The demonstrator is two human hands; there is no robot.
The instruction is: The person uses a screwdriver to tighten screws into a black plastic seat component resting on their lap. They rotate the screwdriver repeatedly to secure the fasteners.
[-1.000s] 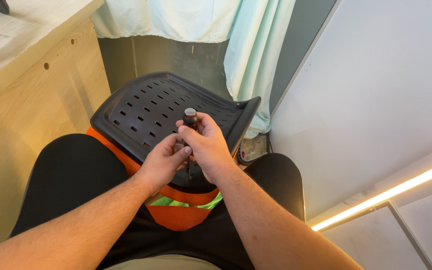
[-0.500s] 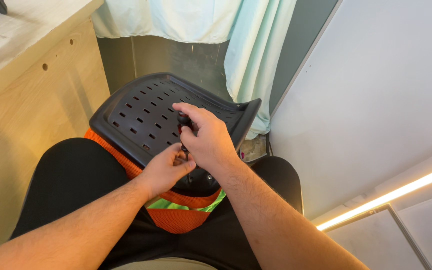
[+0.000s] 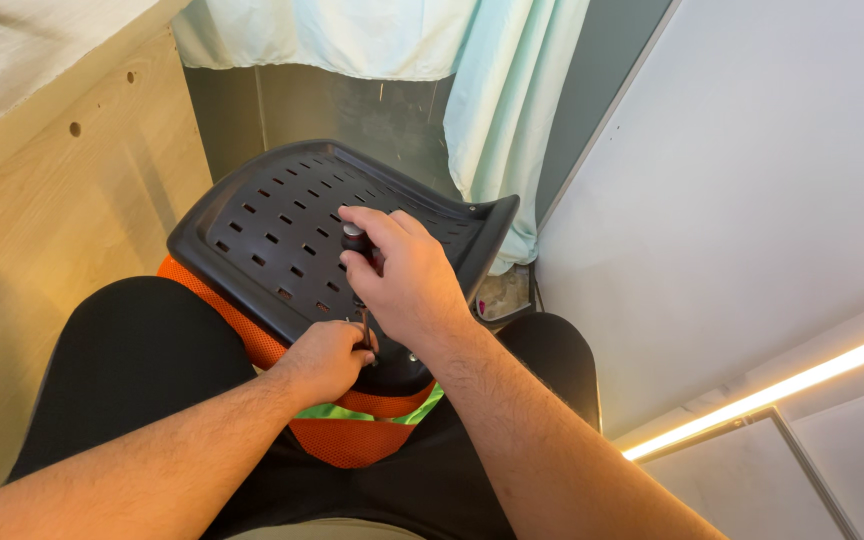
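Note:
A black slotted plastic chair back (image 3: 272, 215) lies across my lap on top of an orange mesh seat part (image 3: 352, 440). My right hand (image 3: 402, 275) is wrapped around the dark handle of a screwdriver (image 3: 355, 240), which stands upright on the panel's near edge. My left hand (image 3: 322, 358) sits just below it, fingers pinched around the screwdriver's thin shaft near its tip. The tip itself is hidden behind my fingers.
A light wooden cabinet side (image 3: 62, 230) stands close on the left. Pale green curtains (image 3: 502, 110) hang ahead. A white wall panel (image 3: 752, 200) with a lit strip (image 3: 772, 390) fills the right. A green strip (image 3: 372, 410) shows under the orange mesh.
My right hand has shifted its grip on the screwdriver handle, turning over the top. My left hand has stayed low at the shaft.

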